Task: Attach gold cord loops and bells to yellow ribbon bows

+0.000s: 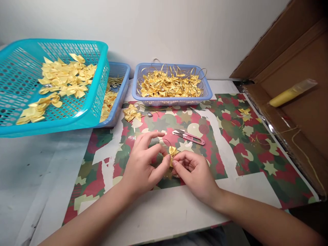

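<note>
My left hand and my right hand meet over the patterned mat, and together they pinch a small yellow ribbon bow. A thin gold wire loop rises from the bow beside my left fingers. Both hands have their fingers closed on the bow. Small pink thread snips lie just beyond my right hand. A finished yellow bow with a cord lies farther back on the mat.
A teal basket of plain yellow bows sits tilted at the left, resting on a blue basket. A second blue basket holds bows with gold loops. An open cardboard box with a yellow stick stands at the right. One loose bow lies near it.
</note>
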`<state>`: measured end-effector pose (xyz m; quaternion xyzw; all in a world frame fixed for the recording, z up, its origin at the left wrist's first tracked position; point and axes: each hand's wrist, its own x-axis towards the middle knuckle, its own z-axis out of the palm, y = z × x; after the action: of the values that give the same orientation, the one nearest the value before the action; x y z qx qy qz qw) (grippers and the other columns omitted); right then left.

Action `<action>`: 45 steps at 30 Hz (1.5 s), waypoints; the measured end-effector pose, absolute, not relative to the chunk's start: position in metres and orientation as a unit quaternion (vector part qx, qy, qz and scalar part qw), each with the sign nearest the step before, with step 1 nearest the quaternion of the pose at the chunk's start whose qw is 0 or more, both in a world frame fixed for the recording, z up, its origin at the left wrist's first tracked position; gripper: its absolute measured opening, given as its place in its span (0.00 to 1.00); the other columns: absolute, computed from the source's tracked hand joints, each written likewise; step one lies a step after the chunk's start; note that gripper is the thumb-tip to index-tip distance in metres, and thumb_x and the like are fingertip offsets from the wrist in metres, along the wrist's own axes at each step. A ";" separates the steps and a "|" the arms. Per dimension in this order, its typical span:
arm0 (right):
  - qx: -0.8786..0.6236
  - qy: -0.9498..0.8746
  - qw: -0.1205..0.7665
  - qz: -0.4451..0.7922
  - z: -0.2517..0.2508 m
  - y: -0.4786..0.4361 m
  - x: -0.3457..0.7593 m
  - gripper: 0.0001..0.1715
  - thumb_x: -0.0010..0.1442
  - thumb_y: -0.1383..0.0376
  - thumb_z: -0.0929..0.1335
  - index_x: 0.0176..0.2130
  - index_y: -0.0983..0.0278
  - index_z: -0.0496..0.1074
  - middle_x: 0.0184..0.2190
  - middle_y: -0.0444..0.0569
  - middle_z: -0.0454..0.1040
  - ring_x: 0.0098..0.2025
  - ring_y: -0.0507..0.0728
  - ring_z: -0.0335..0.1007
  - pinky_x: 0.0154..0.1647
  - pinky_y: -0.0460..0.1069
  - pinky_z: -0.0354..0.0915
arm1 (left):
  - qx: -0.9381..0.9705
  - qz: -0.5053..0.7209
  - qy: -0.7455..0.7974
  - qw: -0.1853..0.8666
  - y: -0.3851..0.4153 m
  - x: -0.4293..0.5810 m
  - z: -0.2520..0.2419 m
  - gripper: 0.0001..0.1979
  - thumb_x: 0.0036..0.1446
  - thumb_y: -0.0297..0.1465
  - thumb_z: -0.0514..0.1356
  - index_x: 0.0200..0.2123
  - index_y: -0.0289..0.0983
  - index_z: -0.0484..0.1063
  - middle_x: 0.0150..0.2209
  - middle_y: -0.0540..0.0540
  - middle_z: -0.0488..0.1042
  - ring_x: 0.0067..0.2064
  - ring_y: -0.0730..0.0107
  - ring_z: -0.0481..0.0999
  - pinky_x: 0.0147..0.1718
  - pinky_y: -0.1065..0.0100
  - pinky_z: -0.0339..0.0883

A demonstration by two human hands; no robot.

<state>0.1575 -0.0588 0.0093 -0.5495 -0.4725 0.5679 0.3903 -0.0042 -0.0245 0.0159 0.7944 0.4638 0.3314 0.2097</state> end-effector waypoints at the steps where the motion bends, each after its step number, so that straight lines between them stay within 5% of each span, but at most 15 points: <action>1: -0.552 -0.485 0.389 0.555 0.009 -0.059 0.157 0.07 0.58 0.64 0.67 0.29 0.64 0.71 0.22 0.43 0.72 0.25 0.51 0.70 0.28 0.47 0.67 | 0.794 0.327 0.466 0.215 -0.024 -0.004 0.016 0.08 0.58 0.28 0.56 0.26 0.38 0.70 0.49 0.40 0.70 0.55 0.53 0.67 0.52 0.53 0.61; 29: -0.549 -0.378 0.378 0.642 0.013 -0.056 0.159 0.07 0.54 0.63 0.70 0.29 0.64 0.69 0.18 0.41 0.72 0.21 0.47 0.67 0.24 0.43 0.65 | 0.750 0.311 0.488 0.322 -0.023 -0.003 0.013 0.11 0.63 0.30 0.53 0.27 0.38 0.69 0.43 0.45 0.72 0.49 0.62 0.71 0.45 0.61 0.65; 45: -0.534 -0.284 0.391 0.693 0.015 -0.055 0.158 0.16 0.47 0.56 0.74 0.27 0.65 0.70 0.17 0.41 0.73 0.19 0.47 0.67 0.23 0.43 0.62 | 0.803 0.361 0.441 0.176 -0.025 -0.001 0.008 0.08 0.60 0.24 0.57 0.28 0.37 0.68 0.42 0.44 0.74 0.45 0.63 0.72 0.43 0.61 0.65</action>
<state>0.1584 -0.0546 0.0152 -0.5343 -0.2844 0.6931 0.3915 -0.0005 -0.0253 0.0076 0.8026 0.4410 0.3614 0.1755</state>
